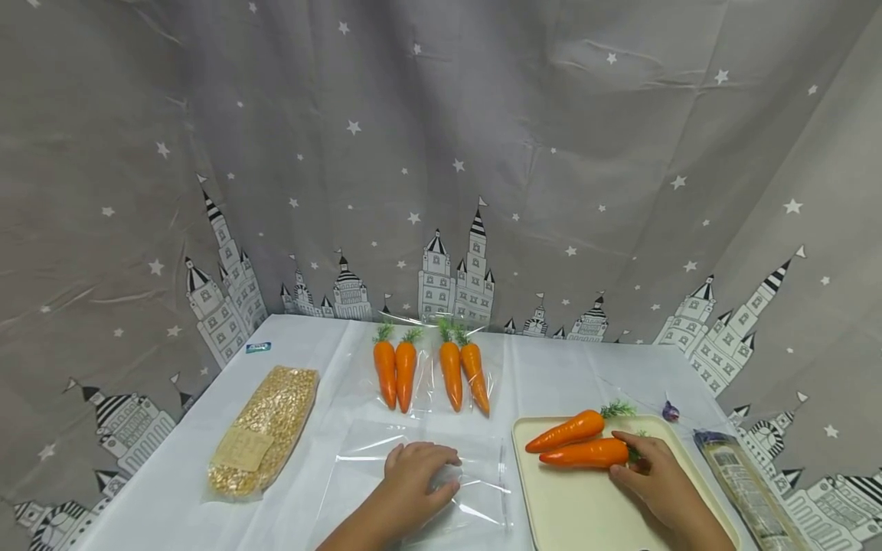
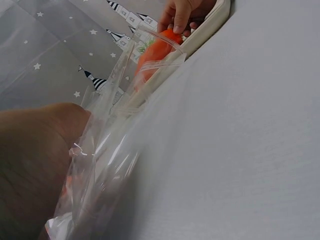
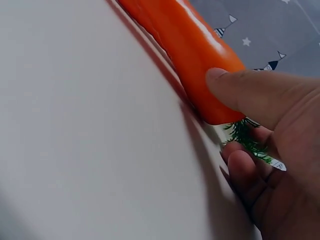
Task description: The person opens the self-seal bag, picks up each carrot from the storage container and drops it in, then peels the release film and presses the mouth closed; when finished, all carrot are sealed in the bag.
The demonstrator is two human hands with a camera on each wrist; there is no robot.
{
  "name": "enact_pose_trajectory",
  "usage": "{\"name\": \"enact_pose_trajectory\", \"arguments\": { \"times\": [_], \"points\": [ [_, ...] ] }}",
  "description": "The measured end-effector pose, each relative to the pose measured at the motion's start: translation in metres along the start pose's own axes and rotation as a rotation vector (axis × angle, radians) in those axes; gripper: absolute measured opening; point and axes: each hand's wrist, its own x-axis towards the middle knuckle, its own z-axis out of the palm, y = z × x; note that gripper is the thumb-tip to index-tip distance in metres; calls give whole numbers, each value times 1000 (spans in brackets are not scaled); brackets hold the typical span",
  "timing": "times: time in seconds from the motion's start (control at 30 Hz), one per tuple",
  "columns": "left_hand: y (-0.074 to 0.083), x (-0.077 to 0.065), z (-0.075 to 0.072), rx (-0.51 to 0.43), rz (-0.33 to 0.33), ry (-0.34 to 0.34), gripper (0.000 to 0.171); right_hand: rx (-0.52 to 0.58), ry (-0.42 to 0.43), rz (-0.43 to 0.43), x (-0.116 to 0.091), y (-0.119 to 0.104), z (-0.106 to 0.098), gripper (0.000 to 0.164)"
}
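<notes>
My left hand (image 1: 422, 478) is curled at a clear plastic bag (image 1: 475, 505) on the white cloth. In the left wrist view the film of the bag (image 2: 112, 150) stands up from the cloth beside that hand. My right hand (image 1: 658, 482) pinches the thick end of the nearer orange carrot (image 1: 584, 453), which lies on a cream tray (image 1: 572, 520). In the right wrist view the thumb presses the carrot (image 3: 195, 60), and its green leafy top (image 3: 245, 140) sits among the fingers. A second carrot (image 1: 568, 430) lies right behind it, its leaves over the tray's rim.
Farther back, two clear bags hold pairs of carrots (image 1: 405, 373) (image 1: 450, 375). To the left lies a bag of yellow grains (image 1: 265, 428) with a small blue packet (image 1: 258, 347) beyond. Right of the tray are a long packet (image 1: 747, 490) and a small purple item (image 1: 670, 412).
</notes>
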Motion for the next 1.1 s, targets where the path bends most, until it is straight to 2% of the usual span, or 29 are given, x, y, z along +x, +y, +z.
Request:
{"name": "enact_pose_trajectory", "arguments": {
  "times": [0.6,0.87,1.1],
  "points": [
    [3,-1,-2,-8,-19,-17,29,30,-49,-16,-1,-5,-2,58],
    [4,0,-3,-19,-28,-26,30,32,-44,57,0,-4,-1,64],
    [3,2,-3,-29,-35,-34,29,45,-26,67,0,-5,0,66]
  ]
}}
